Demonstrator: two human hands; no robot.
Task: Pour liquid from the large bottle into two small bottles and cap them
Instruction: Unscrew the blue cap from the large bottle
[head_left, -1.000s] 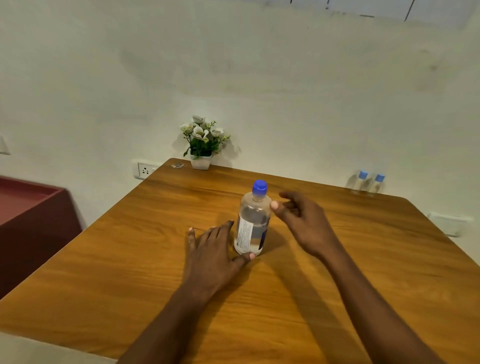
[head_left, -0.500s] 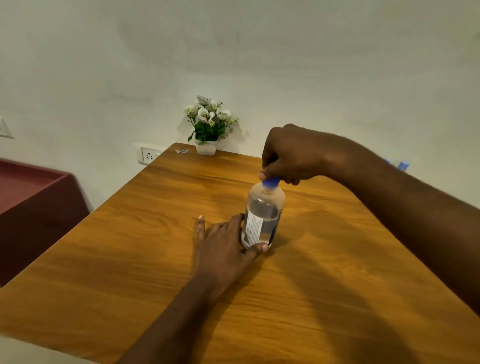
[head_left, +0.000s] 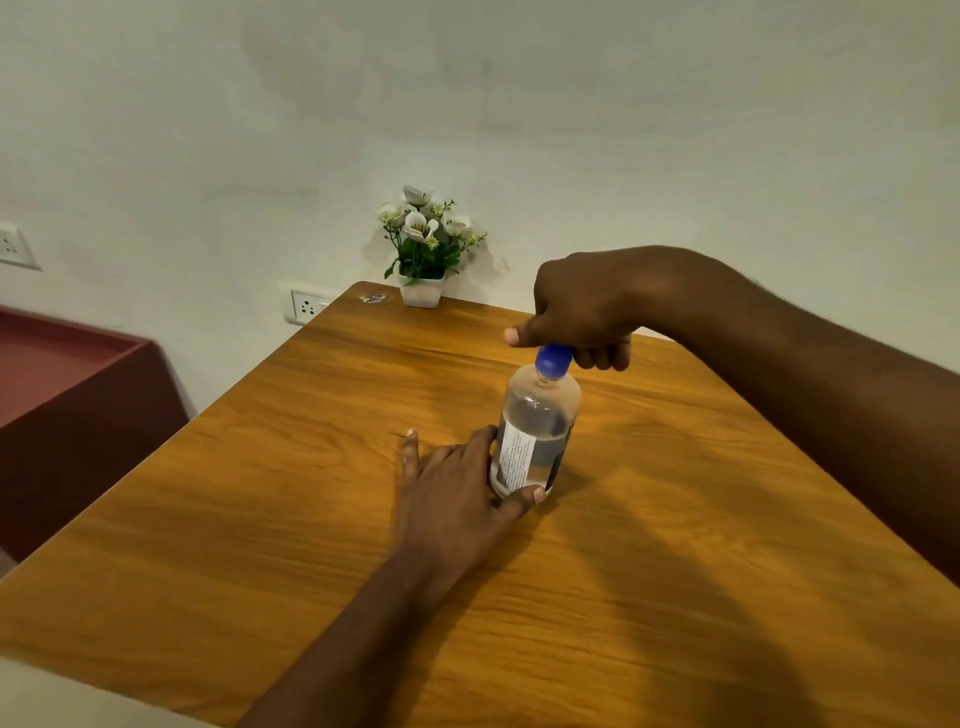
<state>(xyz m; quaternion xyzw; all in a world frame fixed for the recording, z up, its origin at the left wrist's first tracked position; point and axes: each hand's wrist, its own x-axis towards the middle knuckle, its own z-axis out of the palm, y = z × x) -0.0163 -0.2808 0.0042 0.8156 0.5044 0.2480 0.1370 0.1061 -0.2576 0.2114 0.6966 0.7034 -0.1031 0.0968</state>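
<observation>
L hand (head_left: 457, 488) palm down, forearm in from 6 o'clock; thumb + index clasp large bottle (head_left: 535, 436) base, other fingers straight. R hand (head_left: 587, 306) fwd of it at 1 o'clock, forearm from 3 o'clock, fingers curled, gripping blue cap (head_left: 554, 359).

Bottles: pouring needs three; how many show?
1: the large bottle on the table, left hand at its base, right hand on its cap; others may hide behind the right arm.

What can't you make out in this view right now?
Head view:
Small bottles: none seen; the right forearm covers the table's far right side.
Cap: top hidden under the right hand; loosened or not, unclear.
Large bottle label: print too small.
Left hand: its grip behind the bottle is hidden.
</observation>
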